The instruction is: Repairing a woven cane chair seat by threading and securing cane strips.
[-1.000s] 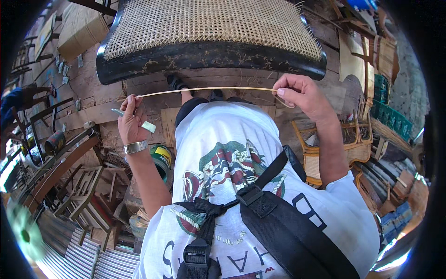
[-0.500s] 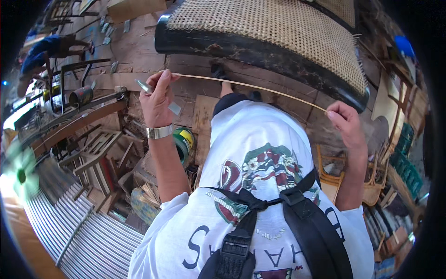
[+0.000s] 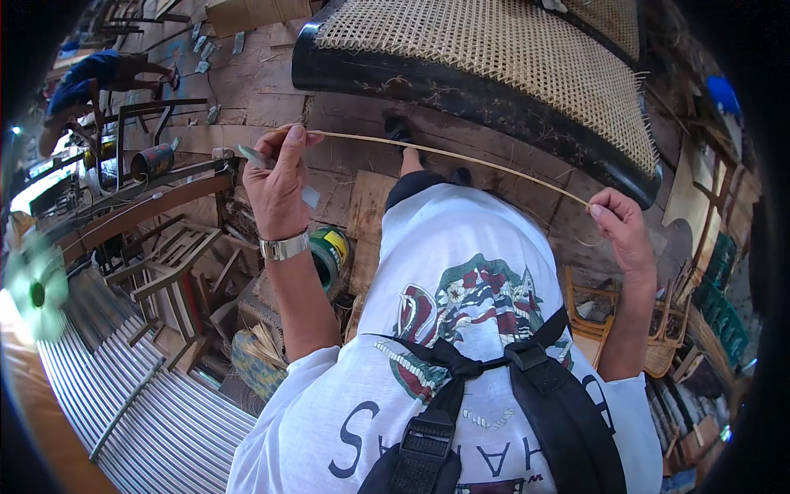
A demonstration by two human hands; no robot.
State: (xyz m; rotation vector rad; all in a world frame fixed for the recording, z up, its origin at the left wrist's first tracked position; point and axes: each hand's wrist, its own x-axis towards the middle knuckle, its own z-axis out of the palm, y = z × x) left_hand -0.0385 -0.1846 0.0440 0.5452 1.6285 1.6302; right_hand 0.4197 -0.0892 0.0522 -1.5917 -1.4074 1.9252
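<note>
A thin pale cane strip [image 3: 461, 156] spans the gap between my two hands, bowing slightly. My left hand [image 3: 278, 181], with a metal watch at the wrist, pinches its left end between thumb and fingers. A shiny greyish piece [image 3: 255, 156] also sticks out of that hand, and a pale flat bit [image 3: 310, 197] shows below its palm; I cannot tell whether they are one thing. My right hand [image 3: 621, 222] pinches the strip toward its other end, where a loose tail curls below the fingers. Beyond the strip stands a black-framed piece of furniture [image 3: 461, 99] with a woven cane panel [image 3: 494, 58].
Left of me are a wooden beam [image 3: 148, 212], chair frames [image 3: 177, 263], a green-and-yellow can [image 3: 331, 251], a spinning fan [image 3: 37, 288] and ribbed metal sheeting [image 3: 156, 412]. Another person [image 3: 90, 82] bends over at far left. Cane-seated chair frames [image 3: 588, 309] and green crates [image 3: 722, 296] stand right.
The strip bows a little more, and a loose tail now shows below my right hand. Both hands keep their hold. The whole view has shifted slightly.
</note>
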